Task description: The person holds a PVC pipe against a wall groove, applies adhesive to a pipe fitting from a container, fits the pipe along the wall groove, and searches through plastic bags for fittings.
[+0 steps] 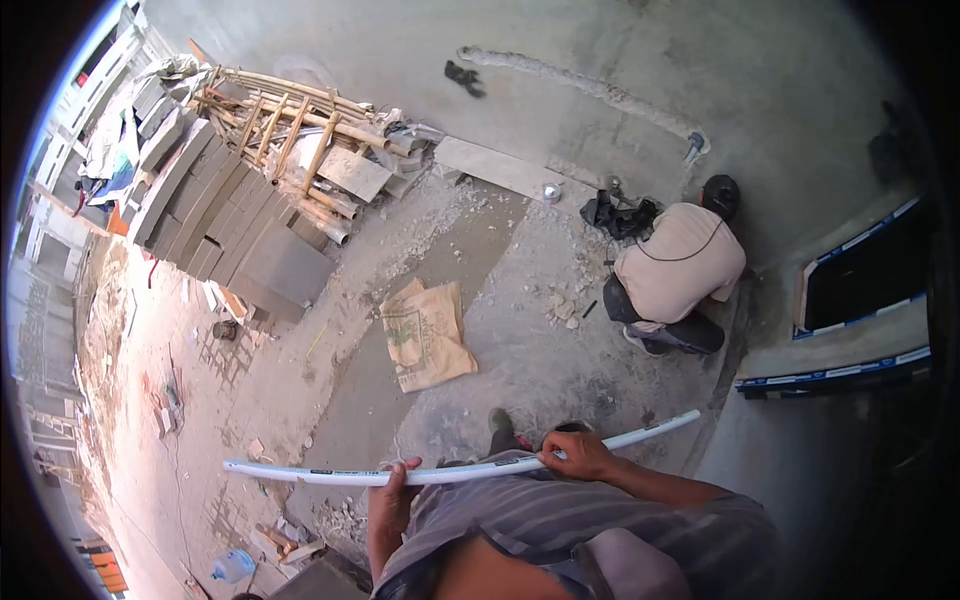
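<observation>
white pipe (470, 472) crosses in front of the striped shirt (620, 510), the left hand (393, 497) wrapped round it, the right hand (575, 455) closed on it too. steadying it seems the step in hand; shifting it would call for both grips and ends clear of the crouching co-worker (680, 262). farther off lies a sack (430, 335).
</observation>
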### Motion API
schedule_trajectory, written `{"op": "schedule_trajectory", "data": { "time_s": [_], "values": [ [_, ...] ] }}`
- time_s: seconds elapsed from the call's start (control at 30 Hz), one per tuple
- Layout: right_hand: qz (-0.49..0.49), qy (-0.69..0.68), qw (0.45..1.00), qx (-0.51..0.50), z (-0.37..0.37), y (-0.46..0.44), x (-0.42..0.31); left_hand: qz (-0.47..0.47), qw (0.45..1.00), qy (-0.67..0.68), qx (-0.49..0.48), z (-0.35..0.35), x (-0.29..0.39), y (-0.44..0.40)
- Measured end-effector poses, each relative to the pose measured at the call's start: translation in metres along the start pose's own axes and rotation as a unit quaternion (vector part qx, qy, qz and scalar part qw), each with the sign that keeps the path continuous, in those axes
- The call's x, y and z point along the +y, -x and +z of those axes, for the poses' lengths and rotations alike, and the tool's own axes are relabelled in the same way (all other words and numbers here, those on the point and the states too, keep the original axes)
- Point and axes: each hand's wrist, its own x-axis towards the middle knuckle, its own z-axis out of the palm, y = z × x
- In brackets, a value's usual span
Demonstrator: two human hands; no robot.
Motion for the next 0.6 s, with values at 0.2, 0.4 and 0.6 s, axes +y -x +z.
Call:
{"op": "schedule_trajectory", "data": {
  "time_s": [0.2, 0.4, 0.6],
  "values": [
    [-0.077, -0.143, 0.984, -0.067, 0.037, -0.031, 0.008, 0.318, 0.922, 0.192, -0.108, -0.094, 0.108, -0.005],
    [-0.091, -0.103, 0.987, -0.083, 0.029, -0.061, -0.025, 0.320, 0.938, 0.090, -0.098, -0.114, 0.137, 0.007],
    [-0.033, -0.021, 0.999, 0.012, 0.035, -0.058, -0.001, -0.118, 0.831, -0.528, 0.131, -0.149, -0.045, -0.055]
  ]
}}
